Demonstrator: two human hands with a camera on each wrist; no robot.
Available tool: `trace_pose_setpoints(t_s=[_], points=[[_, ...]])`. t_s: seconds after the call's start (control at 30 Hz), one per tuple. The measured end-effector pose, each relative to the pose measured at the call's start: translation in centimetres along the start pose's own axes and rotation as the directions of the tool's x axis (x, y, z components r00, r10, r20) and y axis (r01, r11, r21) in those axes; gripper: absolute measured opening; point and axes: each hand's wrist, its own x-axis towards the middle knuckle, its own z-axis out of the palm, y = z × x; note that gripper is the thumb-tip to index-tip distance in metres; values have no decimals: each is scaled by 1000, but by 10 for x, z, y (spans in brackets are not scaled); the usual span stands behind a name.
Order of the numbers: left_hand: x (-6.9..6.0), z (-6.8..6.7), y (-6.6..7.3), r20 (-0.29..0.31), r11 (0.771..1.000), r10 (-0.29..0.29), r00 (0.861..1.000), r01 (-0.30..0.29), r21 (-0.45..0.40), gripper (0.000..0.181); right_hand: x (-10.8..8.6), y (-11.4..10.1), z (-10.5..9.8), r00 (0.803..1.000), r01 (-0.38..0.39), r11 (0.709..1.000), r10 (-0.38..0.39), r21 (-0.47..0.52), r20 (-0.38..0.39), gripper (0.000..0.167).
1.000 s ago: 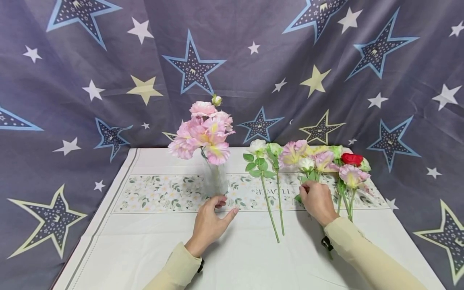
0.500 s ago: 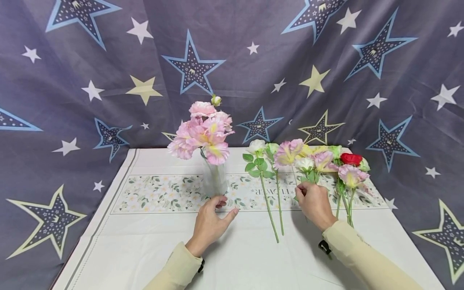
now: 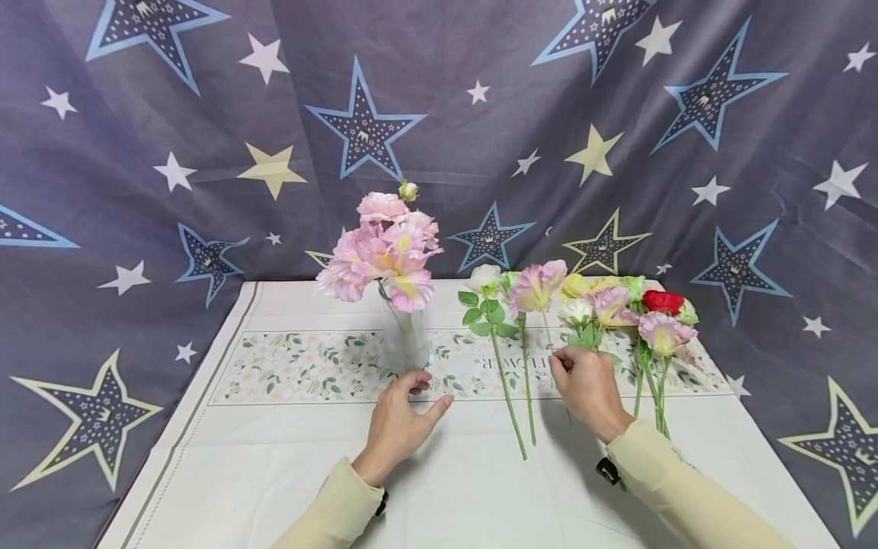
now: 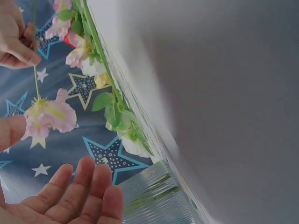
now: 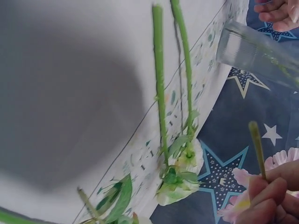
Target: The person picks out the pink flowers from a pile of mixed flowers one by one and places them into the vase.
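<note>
Grey-purple fabric printed with stars [image 3: 446, 38] hangs behind a worktop [image 3: 453, 488] covered in white cloth, with a floral-printed strip [image 3: 302, 370] running across it. Clock directions follow the head view, centred on each hand.

The left hand [image 3: 398, 427] holds nothing: its fingers are relaxed and loosely bent, the thumb spread well away toward two o'clock. At its twelve o'clock, just beside the fingertips, stands a clear ribbed vase [image 3: 406, 347] filled with ruffled pink blooms [image 3: 380, 255]; whether they touch cannot be told. Its cream-sleeved forearm [image 3: 336, 511] comes in from seven o'clock.

The right hand [image 3: 590, 389] pinches the thin stem of a ruffled pink flower streaked with yellow [image 3: 538, 287], thumb against forefinger, the other fingers curled in. The bloom points to eleven o'clock; the right forearm [image 3: 693, 488] reaches in from four o'clock. Between nine and ten o'clock lie a white flower with green leaves [image 3: 485, 279] and a pale green flower [image 3: 527, 381], their stems side by side. At one o'clock rests a mixed cluster of pink, white, yellow, green and red flowers [image 3: 665, 334].
</note>
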Motion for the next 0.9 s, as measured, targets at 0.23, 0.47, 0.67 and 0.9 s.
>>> trace_pose_setpoints(t_s=[0.23, 0.47, 0.67, 0.9], points=[[0, 1, 1, 4, 1000, -9, 1000, 9, -2, 37, -2, -11, -1, 1000, -2, 1000, 1, 25, 16, 6], [-1, 2, 1, 8, 1000, -6, 1000, 6, -6, 36, -3, -18, 2, 998, 61, 998, -61, 25, -22, 6], [-2, 3, 2, 4, 1000, 5, 1000, -5, -9, 35, -7, -28, 5, 999, 53, 997, -53, 58, -12, 8], [-2, 5, 1, 6, 1000, 8, 1000, -8, -5, 36, -13, -37, 9, 997, 76, 994, -75, 81, -15, 6]])
